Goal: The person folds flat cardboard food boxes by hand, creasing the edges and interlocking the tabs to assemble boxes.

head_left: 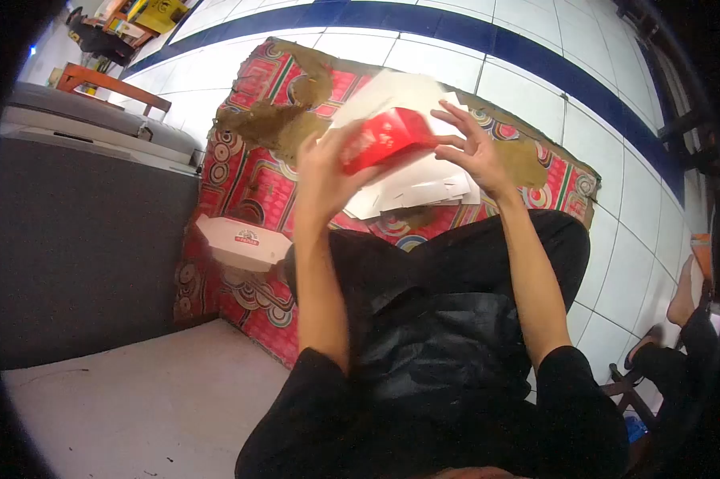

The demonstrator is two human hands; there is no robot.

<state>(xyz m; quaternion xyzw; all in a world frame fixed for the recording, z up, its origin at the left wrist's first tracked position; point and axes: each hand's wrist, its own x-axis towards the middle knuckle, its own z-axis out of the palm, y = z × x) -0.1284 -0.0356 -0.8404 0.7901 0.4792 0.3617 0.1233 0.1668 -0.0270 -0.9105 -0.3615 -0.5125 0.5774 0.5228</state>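
A red box (388, 140) with pale printing is held up in front of me, somewhat blurred. My left hand (324, 176) grips its left end, with the thumb along the lower edge. At the box's right end is my right hand (473, 152), its fingers spread and the fingertips near or touching the red side. Under both hands lies a loose stack of white card sheets (424, 188). A pale folded box (248, 242) with a small red logo rests to the left of my left forearm.
The stack lies on a worn red patterned mat (252, 172) over white floor tiles (615, 239). A dark grey panel (96, 247) stands at the left. Another person's bare foot (682, 299) and dark-clothed leg show at the right, near a dark wooden frame.
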